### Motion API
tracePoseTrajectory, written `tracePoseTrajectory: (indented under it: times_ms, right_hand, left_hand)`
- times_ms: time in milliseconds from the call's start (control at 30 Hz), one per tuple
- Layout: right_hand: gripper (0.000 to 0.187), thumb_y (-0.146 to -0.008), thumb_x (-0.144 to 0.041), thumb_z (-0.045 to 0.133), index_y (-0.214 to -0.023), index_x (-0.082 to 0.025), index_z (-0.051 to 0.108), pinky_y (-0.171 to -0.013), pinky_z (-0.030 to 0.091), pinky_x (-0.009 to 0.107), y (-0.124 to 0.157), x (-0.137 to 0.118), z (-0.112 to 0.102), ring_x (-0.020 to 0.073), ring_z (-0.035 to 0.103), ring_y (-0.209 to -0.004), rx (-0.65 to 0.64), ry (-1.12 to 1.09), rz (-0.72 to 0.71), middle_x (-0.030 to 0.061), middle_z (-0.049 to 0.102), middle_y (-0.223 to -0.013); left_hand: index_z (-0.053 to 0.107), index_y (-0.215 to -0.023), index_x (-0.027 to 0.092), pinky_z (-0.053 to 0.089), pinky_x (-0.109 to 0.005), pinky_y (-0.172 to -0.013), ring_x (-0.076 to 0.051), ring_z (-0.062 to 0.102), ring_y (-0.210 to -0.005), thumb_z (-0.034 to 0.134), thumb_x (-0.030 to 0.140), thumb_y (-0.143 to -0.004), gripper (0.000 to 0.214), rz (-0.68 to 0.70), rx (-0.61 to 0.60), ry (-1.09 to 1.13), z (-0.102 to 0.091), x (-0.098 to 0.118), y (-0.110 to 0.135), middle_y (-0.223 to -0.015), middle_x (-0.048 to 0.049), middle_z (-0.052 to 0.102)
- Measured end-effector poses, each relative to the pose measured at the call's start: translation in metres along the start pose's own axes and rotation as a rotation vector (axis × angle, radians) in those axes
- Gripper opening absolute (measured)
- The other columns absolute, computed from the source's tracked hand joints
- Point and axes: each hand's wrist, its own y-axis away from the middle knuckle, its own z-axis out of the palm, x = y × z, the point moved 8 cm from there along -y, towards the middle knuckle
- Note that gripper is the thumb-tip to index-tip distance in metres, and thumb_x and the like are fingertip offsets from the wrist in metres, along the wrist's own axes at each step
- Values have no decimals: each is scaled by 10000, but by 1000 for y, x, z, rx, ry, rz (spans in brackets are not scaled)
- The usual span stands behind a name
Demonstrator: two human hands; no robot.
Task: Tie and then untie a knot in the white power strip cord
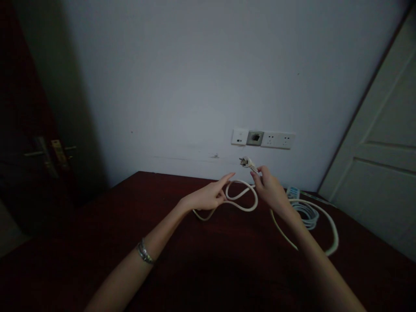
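A white power cord (248,209) loops between my two hands above a dark red tabletop. My right hand (268,186) pinches it just behind the plug (245,162), whose metal pins point left and toward the wall. My left hand (211,195) has its fingers curled around the cord, with the thumb stretched out to the right. More of the cord hangs below my left hand, and another large loop (334,238) curves to the right of my right forearm.
On the wall behind the hands sit a small white plate (239,137), a grey-framed socket (255,138) and a white double socket (277,140). A coiled grey cable (310,216) lies on the tabletop (201,255) at right. A white door (383,173) stands at the far right.
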Motion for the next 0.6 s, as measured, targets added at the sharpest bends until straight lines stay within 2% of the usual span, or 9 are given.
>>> tracePoseTrajectory:
  times_ms: [100, 167, 233, 333, 400, 433, 500, 600]
  right_hand:
    - [315, -910, -399, 309, -1048, -167, 470, -530, 285, 256, 1, -1, -4, 214, 559, -608, 5, 64, 39, 63, 587, -652]
    - [320, -917, -397, 298, -1068, -167, 463, -526, 279, 261, 2, -1, -4, 225, 570, -625, 3, 105, 69, 77, 603, -684]
    - [336, -923, -402, 282, -1091, -167, 454, -522, 276, 264, 2, -1, -3, 234, 576, -634, -2, 150, 96, 89, 612, -716]
    - [365, -929, -412, 256, -1109, -159, 448, -518, 275, 263, 0, 4, 1, 230, 579, -624, -15, 203, 116, 91, 605, -712]
    - [369, -932, -415, 248, -1106, -158, 447, -512, 273, 260, -1, 12, 4, 222, 578, -613, -28, 221, 108, 85, 598, -698]
    - [366, -932, -415, 247, -1104, -160, 446, -510, 273, 259, -3, 17, 6, 220, 576, -611, -33, 224, 102, 83, 597, -697]
    - [361, -928, -420, 256, -1100, -166, 448, -509, 276, 257, -5, 30, 7, 218, 573, -612, -29, 209, 95, 84, 600, -708]
    - [376, -907, -445, 293, -1093, -165, 463, -520, 306, 260, -10, 54, -1, 217, 565, -605, 37, 109, 123, 75, 594, -682]
  left_hand:
    - [208, -1378, 161, 464, -246, -622, -133, 604, -690, 570, 172, -739, 735, -88, 52, 92, 0, -5, -1, -1015, -132, 613]
    - [358, -1273, 137, 445, -248, -593, -135, 575, -684, 646, 293, -707, 655, -120, 149, 32, -6, -3, 0, -1011, -127, 593]
    - [492, -1105, 147, 410, -245, -562, -133, 539, -662, 692, 428, -654, 568, -136, 211, -68, -11, 3, 2, -918, -79, 594]
    - [594, -808, 167, 346, -233, -537, -111, 478, -584, 670, 537, -642, 413, -104, 130, -134, -3, 11, 1, -686, -1, 563]
    - [587, -652, 160, 315, -226, -527, -90, 435, -535, 603, 533, -719, 380, -68, 87, -76, 1, 14, -1, -576, 20, 513]
    - [573, -609, 155, 305, -222, -518, -82, 415, -514, 562, 521, -760, 396, -67, 110, -25, -1, 12, -2, -540, 26, 487]
    - [558, -593, 149, 301, -217, -501, -73, 392, -481, 496, 490, -815, 412, -99, 219, 91, -12, 4, -2, -506, 33, 455]
    - [567, -635, 139, 333, -216, -518, -76, 414, -489, 471, 438, -835, 372, -127, 442, 225, -39, -12, 1, -512, 31, 455]
